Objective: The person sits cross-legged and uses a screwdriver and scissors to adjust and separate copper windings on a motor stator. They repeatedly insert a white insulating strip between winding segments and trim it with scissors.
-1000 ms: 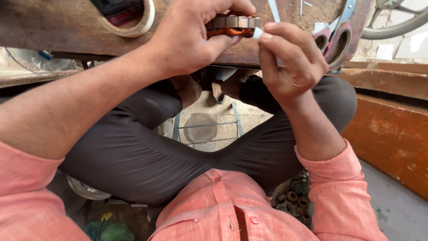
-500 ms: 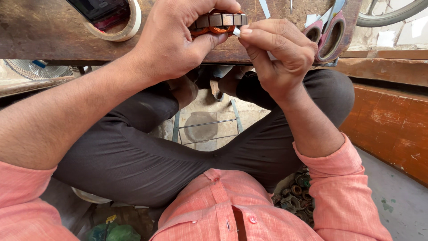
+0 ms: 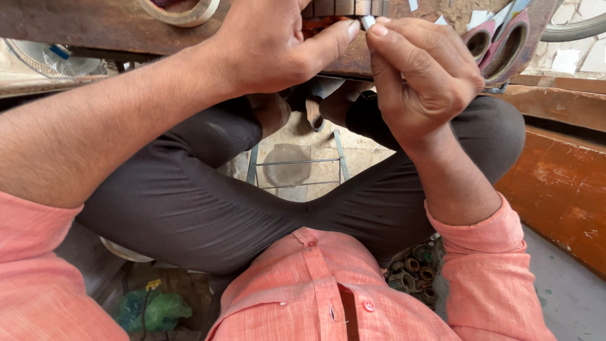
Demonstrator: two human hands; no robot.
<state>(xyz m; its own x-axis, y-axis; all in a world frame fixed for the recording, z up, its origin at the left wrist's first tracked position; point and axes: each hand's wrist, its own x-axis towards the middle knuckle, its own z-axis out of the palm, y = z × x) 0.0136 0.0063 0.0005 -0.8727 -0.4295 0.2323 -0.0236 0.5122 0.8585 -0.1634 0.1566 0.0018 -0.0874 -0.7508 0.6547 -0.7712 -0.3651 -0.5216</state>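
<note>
My left hand [image 3: 278, 44] grips a round, slotted metal part with orange copper windings [image 3: 328, 12] at the top edge of the view, over a worn wooden bench [image 3: 95, 25]; most of the part is cut off by the frame. My right hand [image 3: 423, 69] pinches a small white strip [image 3: 368, 22] between thumb and forefinger, its tip touching the part right beside my left thumb. I sit cross-legged in dark trousers and an orange shirt.
A tape roll [image 3: 183, 9] lies on the bench at top left. Scissors with pink handles [image 3: 499, 41] rest at top right. A fan [image 3: 57, 63] sits at left, an orange wooden ledge [image 3: 555, 183] at right, and small metal rings [image 3: 416, 268] lie by my hip.
The view has dropped, so hands and metal part now sit higher in frame, the part mostly cut off. My right hand's fingers have closed in on the part with the white strip.
</note>
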